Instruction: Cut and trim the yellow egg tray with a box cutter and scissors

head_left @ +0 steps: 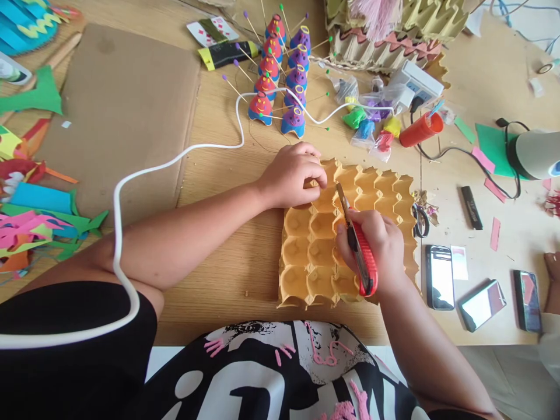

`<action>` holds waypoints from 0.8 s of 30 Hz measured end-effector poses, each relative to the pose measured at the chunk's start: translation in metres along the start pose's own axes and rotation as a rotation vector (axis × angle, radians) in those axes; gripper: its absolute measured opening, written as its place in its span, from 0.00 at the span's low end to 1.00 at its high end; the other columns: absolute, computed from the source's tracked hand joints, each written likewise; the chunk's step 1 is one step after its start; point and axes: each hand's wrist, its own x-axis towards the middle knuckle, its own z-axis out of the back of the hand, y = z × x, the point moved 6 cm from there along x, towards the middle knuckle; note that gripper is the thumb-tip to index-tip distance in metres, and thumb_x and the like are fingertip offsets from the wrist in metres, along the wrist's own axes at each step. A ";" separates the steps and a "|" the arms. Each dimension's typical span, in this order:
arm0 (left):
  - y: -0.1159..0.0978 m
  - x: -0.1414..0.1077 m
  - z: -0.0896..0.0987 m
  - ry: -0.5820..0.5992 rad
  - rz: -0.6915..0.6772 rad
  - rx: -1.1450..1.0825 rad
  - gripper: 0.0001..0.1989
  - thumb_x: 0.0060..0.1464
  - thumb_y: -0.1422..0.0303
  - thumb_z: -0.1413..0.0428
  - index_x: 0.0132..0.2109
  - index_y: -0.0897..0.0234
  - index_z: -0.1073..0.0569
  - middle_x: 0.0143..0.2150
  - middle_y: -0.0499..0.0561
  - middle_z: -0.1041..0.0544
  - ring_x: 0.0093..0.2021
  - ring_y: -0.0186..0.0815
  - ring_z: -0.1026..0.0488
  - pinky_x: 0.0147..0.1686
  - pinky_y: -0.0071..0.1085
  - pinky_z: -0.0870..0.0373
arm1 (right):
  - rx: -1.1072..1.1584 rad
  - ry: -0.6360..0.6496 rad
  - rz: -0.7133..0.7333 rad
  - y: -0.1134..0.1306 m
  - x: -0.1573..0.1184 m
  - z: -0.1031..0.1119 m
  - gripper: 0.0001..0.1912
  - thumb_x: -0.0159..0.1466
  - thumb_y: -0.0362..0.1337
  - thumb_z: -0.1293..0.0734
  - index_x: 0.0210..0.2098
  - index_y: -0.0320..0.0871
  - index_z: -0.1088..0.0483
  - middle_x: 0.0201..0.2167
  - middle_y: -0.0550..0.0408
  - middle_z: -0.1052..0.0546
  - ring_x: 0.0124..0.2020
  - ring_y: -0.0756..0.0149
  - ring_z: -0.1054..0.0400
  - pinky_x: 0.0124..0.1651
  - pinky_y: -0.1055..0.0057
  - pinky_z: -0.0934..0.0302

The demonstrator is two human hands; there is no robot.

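A yellow cardboard egg tray lies on the wooden table in front of me. My left hand holds its far left corner, fingers curled over the edge. In my right hand is a red and black utility knife, gripped by the handle. Its blade is out and points away from me, over the middle cups of the tray. Whether the blade touches the cardboard I cannot tell. The right hand and forearm hide part of the tray's right side.
Painted egg-cup figures with pins stand in two rows beyond the tray. A white cable crosses above my left arm. Brown cardboard lies left; bagged clay, phones and another person's hand are right.
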 end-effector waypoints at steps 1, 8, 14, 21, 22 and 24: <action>0.000 0.000 0.000 -0.001 0.000 0.000 0.09 0.51 0.68 0.41 0.36 0.55 0.16 0.37 0.50 0.16 0.60 0.51 0.26 0.60 0.51 0.31 | -0.025 -0.004 0.030 0.001 -0.003 -0.002 0.07 0.64 0.37 0.31 0.42 0.48 0.33 0.25 0.58 0.24 0.24 0.63 0.31 0.32 0.65 0.40; 0.001 0.000 0.000 0.013 0.012 -0.008 0.09 0.51 0.68 0.41 0.36 0.54 0.16 0.38 0.50 0.16 0.60 0.51 0.27 0.61 0.53 0.32 | -0.062 -0.050 0.089 0.008 -0.007 -0.001 0.07 0.64 0.35 0.34 0.42 0.49 0.36 0.25 0.59 0.26 0.23 0.64 0.33 0.31 0.65 0.38; 0.001 -0.001 0.001 -0.004 0.005 0.003 0.09 0.50 0.68 0.41 0.36 0.54 0.15 0.37 0.51 0.17 0.60 0.51 0.26 0.60 0.52 0.32 | 0.020 -0.051 -0.002 0.001 -0.011 0.003 0.10 0.63 0.35 0.32 0.42 0.52 0.35 0.24 0.58 0.26 0.21 0.62 0.35 0.27 0.62 0.37; 0.000 0.000 0.001 0.009 0.002 0.008 0.09 0.50 0.68 0.41 0.36 0.55 0.15 0.35 0.51 0.18 0.60 0.52 0.26 0.60 0.52 0.32 | 0.064 -0.193 -0.138 -0.002 -0.017 0.016 0.08 0.64 0.38 0.31 0.43 0.52 0.32 0.31 0.56 0.21 0.26 0.59 0.27 0.29 0.58 0.33; 0.000 0.000 0.001 0.008 0.000 0.008 0.09 0.51 0.68 0.41 0.36 0.55 0.16 0.34 0.50 0.18 0.60 0.52 0.26 0.60 0.52 0.32 | 0.053 -0.224 -0.150 -0.002 -0.017 0.017 0.09 0.64 0.38 0.30 0.44 0.52 0.31 0.32 0.55 0.20 0.28 0.58 0.25 0.31 0.57 0.31; 0.000 0.000 0.001 0.005 0.000 0.004 0.09 0.51 0.68 0.41 0.36 0.55 0.16 0.32 0.50 0.19 0.60 0.52 0.27 0.60 0.52 0.32 | 0.051 -0.270 -0.128 -0.002 -0.016 0.018 0.09 0.64 0.38 0.30 0.43 0.51 0.31 0.31 0.56 0.21 0.27 0.59 0.26 0.31 0.57 0.31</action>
